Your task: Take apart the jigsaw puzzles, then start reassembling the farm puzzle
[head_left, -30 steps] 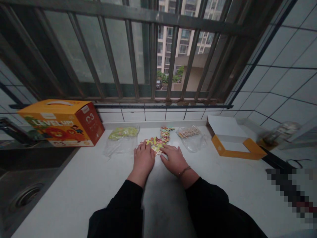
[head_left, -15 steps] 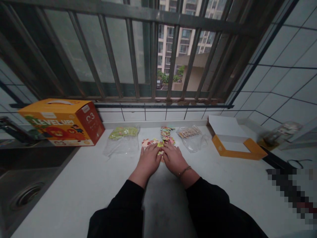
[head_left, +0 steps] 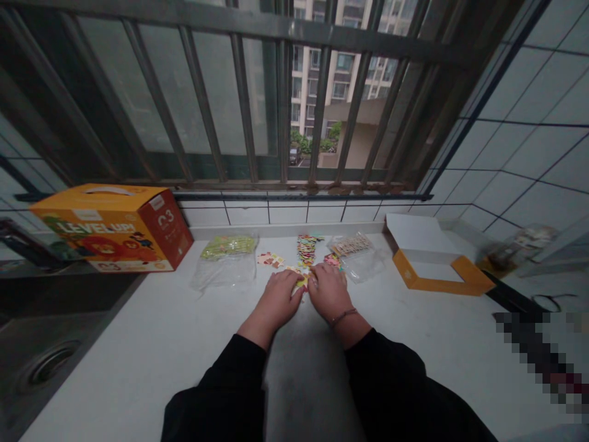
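Note:
My left hand (head_left: 276,301) and my right hand (head_left: 329,293) rest side by side, palms down, on the white countertop (head_left: 138,344). Their fingertips cover a small cluster of colourful jigsaw puzzle pieces (head_left: 300,277), partly hidden beneath them. Straight ahead stands a tall strip of joined puzzle pieces (head_left: 307,250). A small group of pale pieces (head_left: 270,260) lies left of my left hand, and a few pink pieces (head_left: 332,260) lie just beyond my right fingers. A thin bracelet (head_left: 343,317) circles my right wrist.
A clear bag of green pieces (head_left: 225,261) and a clear bag of pieces (head_left: 356,255) flank the strip. An orange "LEVEL UP!" box (head_left: 113,228) stands at left, an open orange-and-white box part (head_left: 435,261) at right, above a steel sink (head_left: 46,362).
The pale pieces now sit apart to the left of my hands, and pink pieces have appeared near the right bag. My right hand has shifted slightly right.

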### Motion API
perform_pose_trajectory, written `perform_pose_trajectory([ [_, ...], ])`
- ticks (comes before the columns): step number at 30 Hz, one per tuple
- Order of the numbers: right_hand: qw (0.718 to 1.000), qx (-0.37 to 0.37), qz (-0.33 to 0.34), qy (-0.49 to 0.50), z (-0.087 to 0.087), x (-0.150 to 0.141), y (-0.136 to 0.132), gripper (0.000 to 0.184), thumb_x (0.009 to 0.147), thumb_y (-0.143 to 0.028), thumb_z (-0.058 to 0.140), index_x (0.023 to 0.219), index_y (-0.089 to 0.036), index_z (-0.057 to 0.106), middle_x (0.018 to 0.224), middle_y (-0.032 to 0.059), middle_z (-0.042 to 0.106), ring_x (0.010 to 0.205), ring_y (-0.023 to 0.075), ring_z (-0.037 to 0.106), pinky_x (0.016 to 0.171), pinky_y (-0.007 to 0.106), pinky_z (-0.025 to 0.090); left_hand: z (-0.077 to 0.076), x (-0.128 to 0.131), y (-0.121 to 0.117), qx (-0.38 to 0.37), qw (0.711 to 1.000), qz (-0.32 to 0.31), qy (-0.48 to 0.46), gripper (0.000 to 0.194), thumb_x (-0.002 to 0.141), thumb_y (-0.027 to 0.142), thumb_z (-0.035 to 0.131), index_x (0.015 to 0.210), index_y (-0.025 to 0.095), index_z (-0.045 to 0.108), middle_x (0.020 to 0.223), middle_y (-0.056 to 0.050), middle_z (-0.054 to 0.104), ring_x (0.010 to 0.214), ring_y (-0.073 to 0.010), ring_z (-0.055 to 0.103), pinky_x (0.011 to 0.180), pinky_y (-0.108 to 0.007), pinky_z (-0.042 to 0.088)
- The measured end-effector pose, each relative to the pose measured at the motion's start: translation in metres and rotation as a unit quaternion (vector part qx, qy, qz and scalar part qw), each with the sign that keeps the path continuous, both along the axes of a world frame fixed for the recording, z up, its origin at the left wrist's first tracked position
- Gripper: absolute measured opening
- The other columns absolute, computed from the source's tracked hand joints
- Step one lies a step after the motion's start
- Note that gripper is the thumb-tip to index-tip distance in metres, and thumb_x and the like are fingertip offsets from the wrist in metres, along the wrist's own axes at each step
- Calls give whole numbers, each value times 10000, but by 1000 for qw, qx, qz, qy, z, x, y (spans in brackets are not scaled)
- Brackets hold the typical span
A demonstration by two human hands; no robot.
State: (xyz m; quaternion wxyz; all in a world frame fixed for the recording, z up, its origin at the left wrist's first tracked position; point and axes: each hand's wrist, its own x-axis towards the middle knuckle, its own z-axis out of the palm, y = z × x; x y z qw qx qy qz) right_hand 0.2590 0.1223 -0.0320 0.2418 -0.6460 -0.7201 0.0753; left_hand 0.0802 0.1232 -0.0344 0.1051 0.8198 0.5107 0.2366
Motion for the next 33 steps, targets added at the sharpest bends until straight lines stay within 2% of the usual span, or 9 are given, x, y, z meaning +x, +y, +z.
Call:
perform_pose_trajectory([
  [3, 999, -7, 51, -1, 0, 0, 2, 279, 1023, -269, 621, 1247, -207, 775, 1368, 107, 737, 1302, 287, 616, 1181, 437, 388, 2, -1, 0, -5, 1000, 7, 19, 207, 1027, 285, 622, 1187, 230, 742, 1255, -98, 752, 1212, -275, 674, 1108, -412, 481],
  [7, 995, -5, 98, 12, -1, 1, 3, 194, 1010, -240, 646, 1104, -229, 816, 1252, 75, 781, 1220, 256, 656, 1144, 390, 414, -3, -8, 4, -6, 994, 102, 29, 352, 992, 239, 621, 1323, 157, 706, 1426, -206, 678, 1316, -375, 628, 1166, -540, 427],
  [10, 989, -8, 144, 27, -2, 1, 3, 180, 983, -239, 702, 1118, -236, 820, 1264, 63, 777, 1216, 254, 654, 1132, 377, 434, -7, -11, 7, -5, 990, 139, 28, 408, 999, 236, 603, 1381, 119, 684, 1522, -252, 614, 1416, -413, 567, 1212, -580, 374],
  [12, 990, -5, 139, 29, -4, 1, 3, 193, 986, -246, 710, 1144, -235, 820, 1281, 72, 765, 1222, 265, 642, 1129, 387, 442, -9, -10, 7, -4, 990, 142, 23, 384, 1004, 215, 585, 1360, 130, 702, 1523, -243, 618, 1422, -402, 566, 1217, -573, 371],
  [19, 999, 14, 17, 23, -7, 7, 4, 243, 977, -154, 653, 1149, -219, 813, 1324, 117, 726, 1291, 333, 583, 1070, 433, 466, 1, -4, 4, 0, 998, 59, -14, 158, 988, 196, 615, 1022, 189, 769, 1159, -133, 745, 1147, -293, 672, 1073, -434, 494],
  [21, 998, 39, 26, 40, -4, 6, 4, 233, 998, -156, 628, 1140, -215, 803, 1289, 115, 733, 1257, 319, 600, 1071, 438, 464, 3, -2, 3, -4, 999, 26, -24, 149, 1000, 213, 616, 938, 205, 751, 1076, -109, 754, 1086, -271, 684, 1025, -401, 517],
  [25, 987, 65, 129, 66, 0, 1, 4, 201, 1034, -168, 602, 1116, -187, 784, 1156, 104, 759, 1144, 263, 641, 1077, 398, 463, 3, 0, 3, -15, 999, -20, -34, 178, 1030, 197, 580, 964, 236, 740, 1090, -62, 789, 1097, -221, 710, 1041, -349, 524],
  [28, 984, 41, 165, 57, -1, -1, 3, 192, 1026, -182, 633, 1149, -182, 781, 1136, 92, 766, 1128, 252, 649, 1071, 385, 462, -1, -1, 3, -18, 999, 12, -27, 253, 1015, 121, 529, 1103, 224, 743, 1286, -111, 776, 1244, -268, 690, 1142, -453, 483],
  [33, 987, 4, 158, 30, -4, 1, 4, 185, 984, -271, 746, 1145, -203, 806, 1172, 99, 745, 1194, 263, 636, 1108, 384, 446, -6, -7, 3, -20, 996, 91, -2, 331, 1002, 107, 522, 1252, 201, 718, 1555, -188, 643, 1463, -390, 562, 1224, -680, 356],
])
